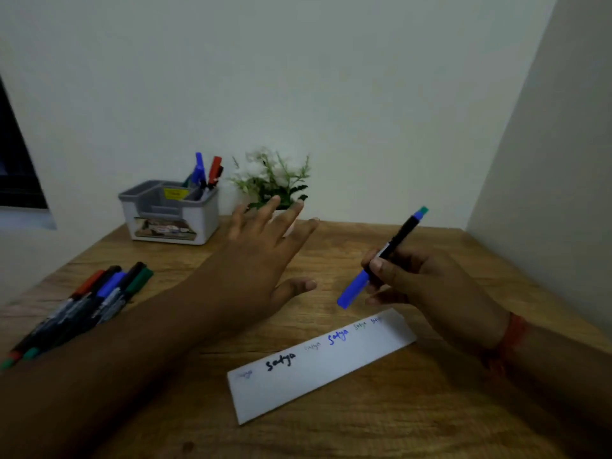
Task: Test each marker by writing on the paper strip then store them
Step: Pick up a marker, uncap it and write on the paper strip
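My right hand (407, 279) grips a black marker (399, 238) with a blue cap at its lower end and a teal tip pointing up and away. My left hand (265, 246) hovers above the table with fingers spread and straight, holding nothing. A white paper strip (331, 369) lies slanted in front of me with several words written on it in black, blue and faint ink. Several capped markers (96, 299) lie in a pile at the left. A white and grey organizer (172, 210) at the back holds a blue marker (199, 168) and a red one (215, 170).
A small potted plant (275, 180) stands behind my left hand against the wall. The wooden table (364, 425) meets a wall at the back and another at the right. A dark window edge (16, 160) is at the far left.
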`<state>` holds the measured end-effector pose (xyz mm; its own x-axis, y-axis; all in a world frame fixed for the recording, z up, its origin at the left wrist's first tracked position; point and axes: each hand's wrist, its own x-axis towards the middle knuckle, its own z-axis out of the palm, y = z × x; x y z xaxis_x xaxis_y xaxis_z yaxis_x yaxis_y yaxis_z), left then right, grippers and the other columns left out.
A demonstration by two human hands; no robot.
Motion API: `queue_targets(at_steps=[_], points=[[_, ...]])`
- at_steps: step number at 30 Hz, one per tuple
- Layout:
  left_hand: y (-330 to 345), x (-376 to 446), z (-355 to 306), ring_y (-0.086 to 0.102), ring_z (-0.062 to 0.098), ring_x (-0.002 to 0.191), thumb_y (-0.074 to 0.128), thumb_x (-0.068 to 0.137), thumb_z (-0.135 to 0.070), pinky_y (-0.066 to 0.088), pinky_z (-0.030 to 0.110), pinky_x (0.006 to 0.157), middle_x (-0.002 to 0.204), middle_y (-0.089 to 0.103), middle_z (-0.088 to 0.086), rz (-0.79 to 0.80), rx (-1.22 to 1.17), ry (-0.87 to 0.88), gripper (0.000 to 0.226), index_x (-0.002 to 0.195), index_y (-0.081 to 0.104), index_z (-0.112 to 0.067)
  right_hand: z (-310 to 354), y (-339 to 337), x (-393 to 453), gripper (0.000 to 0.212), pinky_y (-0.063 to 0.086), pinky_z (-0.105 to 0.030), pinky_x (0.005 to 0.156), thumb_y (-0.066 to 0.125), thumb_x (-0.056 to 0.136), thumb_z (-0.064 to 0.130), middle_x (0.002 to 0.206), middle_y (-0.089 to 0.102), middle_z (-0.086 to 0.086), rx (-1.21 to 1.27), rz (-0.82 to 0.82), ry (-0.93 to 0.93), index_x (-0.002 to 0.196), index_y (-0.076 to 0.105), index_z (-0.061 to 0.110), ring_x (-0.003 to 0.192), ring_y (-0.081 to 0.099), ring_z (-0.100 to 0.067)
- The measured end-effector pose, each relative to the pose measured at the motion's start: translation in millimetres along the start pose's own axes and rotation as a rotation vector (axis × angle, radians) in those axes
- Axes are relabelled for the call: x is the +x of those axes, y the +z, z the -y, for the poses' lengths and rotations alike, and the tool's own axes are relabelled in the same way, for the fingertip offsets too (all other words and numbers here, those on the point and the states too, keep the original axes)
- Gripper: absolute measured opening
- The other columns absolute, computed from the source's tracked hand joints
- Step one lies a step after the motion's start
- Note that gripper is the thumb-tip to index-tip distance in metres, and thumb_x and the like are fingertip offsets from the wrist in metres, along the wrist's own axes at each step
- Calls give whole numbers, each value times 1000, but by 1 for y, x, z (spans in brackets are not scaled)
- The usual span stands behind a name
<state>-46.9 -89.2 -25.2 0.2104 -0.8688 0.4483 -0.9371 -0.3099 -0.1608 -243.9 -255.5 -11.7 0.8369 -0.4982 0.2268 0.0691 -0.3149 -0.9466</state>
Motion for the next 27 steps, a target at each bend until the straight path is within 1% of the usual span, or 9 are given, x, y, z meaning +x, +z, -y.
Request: queue_targets(at_steps=[3,6,11,14,16,18,20,23,27], points=[[1,2,12,-20,27,147,-1,78,-82,1,64,114,161,-21,-1,21,76,-78,87,150,-16,-36,14,16,20,22,63,-44,69,50,102,21,99,72,-20,20,51,76,106,59,2,86,73,-35],[-5,4,25,-27,29,144,-1,76,-81,-2,65,112,157,-30,-1,46,148,-151,87,148,-22,-36,27,39,46,21,61,-41,59,45,105,24,90,68,-25,-1,125,126,110,51,5,79,72,-38],[-26,-2,58,-31,29,142,7,83,-77,-6,68,111,157,-31,-2,112,172,-250,82,150,-15,-35,40,80,90,16,62,-53,75,59,99,18,97,69,-24,-325,184,40,110,58,6,84,72,-39],[-36,-20,94,-27,27,144,9,85,-77,-6,67,111,157,-29,-4,135,206,-320,81,151,-14,-36,59,103,114,17,63,-38,70,67,94,23,94,71,-12,-572,120,-132,103,65,10,79,72,-26],[-36,-41,119,-28,26,144,6,83,-80,-8,65,112,157,-28,-5,123,229,-381,83,150,-16,-37,74,119,128,16,54,-18,57,71,90,25,86,71,-4,-680,39,-232,97,68,11,69,68,-14],[-29,-61,138,-30,26,143,-6,74,-84,-10,65,111,157,-29,-4,124,240,-440,89,149,-19,-37,86,133,142,14,43,-13,50,72,89,26,83,67,2,-744,-25,-308,93,69,13,69,63,-12],[-23,-79,152,-32,26,142,-18,63,-86,-12,64,111,156,-31,-4,157,195,-507,92,142,-32,-40,96,151,158,14,40,-18,57,71,90,25,88,65,0,-818,-67,-399,93,69,12,77,58,-14],[-23,-91,164,-32,27,142,-19,61,-87,-11,63,111,154,-34,-5,223,92,-572,73,114,-50,-50,107,180,183,15,46,-27,69,69,91,22,93,69,-7,-907,-91,-485,96,70,8,84,61,-20],[-24,-94,168,-33,26,141,-5,72,-81,-12,62,112,155,-33,-4,262,47,-560,69,119,-43,-47,110,212,214,13,58,-39,77,66,93,19,97,67,-16,-1112,-57,-522,98,66,7,85,66,-31]])
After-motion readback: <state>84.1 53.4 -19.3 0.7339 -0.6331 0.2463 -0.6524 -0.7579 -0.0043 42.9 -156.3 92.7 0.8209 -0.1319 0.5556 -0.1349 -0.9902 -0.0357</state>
